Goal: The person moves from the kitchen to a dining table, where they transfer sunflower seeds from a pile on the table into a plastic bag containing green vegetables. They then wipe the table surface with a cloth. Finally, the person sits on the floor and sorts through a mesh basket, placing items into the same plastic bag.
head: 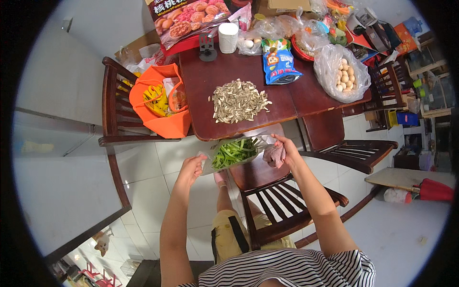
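A clear plastic bag (pixel 206 168) is stretched between my two hands in front of the table's near edge. Cut green vegetable strips (pixel 235 152) lie inside it. My left hand (pixel 192 168) pinches the bag's left end. With my right hand (pixel 288 149) I grip the other end, together with a crumpled pinkish-grey cloth (pixel 275 155) that hangs beneath my fingers. Just beyond the bag, a pile of sunflower seeds (pixel 239 101) is spread on the dark red wooden table (pixel 200 77).
A wooden chair (pixel 251 175) stands under the bag. An orange tote bag (pixel 163 123) rests on another chair (pixel 112 107) at left. On the table are a blue snack packet (pixel 279 62), a bag of eggs (pixel 345 77) and a paper roll (pixel 228 37). A cat (pixel 102 244) is on the floor, lower left.
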{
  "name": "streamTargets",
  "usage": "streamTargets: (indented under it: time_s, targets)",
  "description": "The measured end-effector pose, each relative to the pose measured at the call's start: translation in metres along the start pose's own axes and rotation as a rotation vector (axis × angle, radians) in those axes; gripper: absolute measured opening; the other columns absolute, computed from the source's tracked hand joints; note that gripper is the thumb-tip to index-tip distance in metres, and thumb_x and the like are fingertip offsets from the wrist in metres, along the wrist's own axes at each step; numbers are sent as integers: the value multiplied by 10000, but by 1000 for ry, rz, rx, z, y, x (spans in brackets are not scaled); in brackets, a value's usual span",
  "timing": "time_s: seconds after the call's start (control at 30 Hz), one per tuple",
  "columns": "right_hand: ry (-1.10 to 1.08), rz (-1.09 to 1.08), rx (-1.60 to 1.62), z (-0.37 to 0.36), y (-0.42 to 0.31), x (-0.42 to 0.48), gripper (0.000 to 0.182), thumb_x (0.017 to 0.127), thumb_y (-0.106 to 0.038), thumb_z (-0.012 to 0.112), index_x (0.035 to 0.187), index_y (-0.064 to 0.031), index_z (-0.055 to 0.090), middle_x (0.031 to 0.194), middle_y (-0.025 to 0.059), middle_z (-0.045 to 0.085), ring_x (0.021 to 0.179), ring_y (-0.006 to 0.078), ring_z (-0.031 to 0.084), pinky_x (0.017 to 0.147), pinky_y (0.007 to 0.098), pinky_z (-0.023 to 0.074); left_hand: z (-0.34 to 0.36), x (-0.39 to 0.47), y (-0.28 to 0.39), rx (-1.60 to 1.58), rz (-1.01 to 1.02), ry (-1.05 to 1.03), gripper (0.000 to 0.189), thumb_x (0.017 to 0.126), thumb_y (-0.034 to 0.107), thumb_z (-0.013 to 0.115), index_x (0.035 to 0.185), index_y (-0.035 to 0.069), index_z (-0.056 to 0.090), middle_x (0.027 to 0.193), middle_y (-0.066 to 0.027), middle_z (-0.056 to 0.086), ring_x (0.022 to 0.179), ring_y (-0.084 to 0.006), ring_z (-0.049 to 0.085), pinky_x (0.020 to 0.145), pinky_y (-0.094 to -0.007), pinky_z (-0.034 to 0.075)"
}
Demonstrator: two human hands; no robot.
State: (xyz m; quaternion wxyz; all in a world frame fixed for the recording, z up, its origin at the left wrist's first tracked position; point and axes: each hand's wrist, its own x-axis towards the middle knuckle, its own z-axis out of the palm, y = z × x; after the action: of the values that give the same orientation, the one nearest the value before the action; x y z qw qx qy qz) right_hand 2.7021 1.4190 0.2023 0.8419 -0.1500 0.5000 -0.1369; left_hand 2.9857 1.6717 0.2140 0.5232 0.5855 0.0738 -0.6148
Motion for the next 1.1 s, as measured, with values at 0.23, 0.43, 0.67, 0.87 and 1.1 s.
streamTargets:
  time_s: [0.23,0.43,0.67,0.87,1.1]
  targets:
    - [4,121,131,-13,7,38,136,889,-202,568,992,-114,576,560,-15,534,475,145,527,438,304,458,-24,53,-6,-555,-184,23,227,966,198,501,1105,20,524,573,56,315,433,-38,270,366,-180,238]
    - [32,54,144,-7,2,47,142,872,-193,598,982,-109,626,546,-26,518,445,111,488,426,283,422,-24,80,-12,-841,-134,21,210,979,213,469,1116,60,514,604,37,336,444,-39,300,366,-175,272]
    - [16,20,104,6,-10,56,125,859,-203,613,870,-83,579,561,2,517,466,149,508,444,307,444,-20,109,-9,-888,-121,3,167,989,237,439,987,83,503,638,19,394,464,-49,338,388,-168,306]
    - [117,-310,-305,-13,-11,57,251,799,-243,722,882,-37,607,723,35,620,604,105,556,549,236,434,-3,104,-6,-741,-71,-64,220,971,284,409,959,91,514,698,-7,419,507,-63,358,404,-167,298]
    - [636,-940,-1311,31,2,-5,316,824,-254,685,1080,-104,577,698,42,649,654,212,630,720,367,491,7,94,-10,-622,10,-66,277,964,358,388,991,120,527,716,-20,403,511,-66,323,404,-173,253]
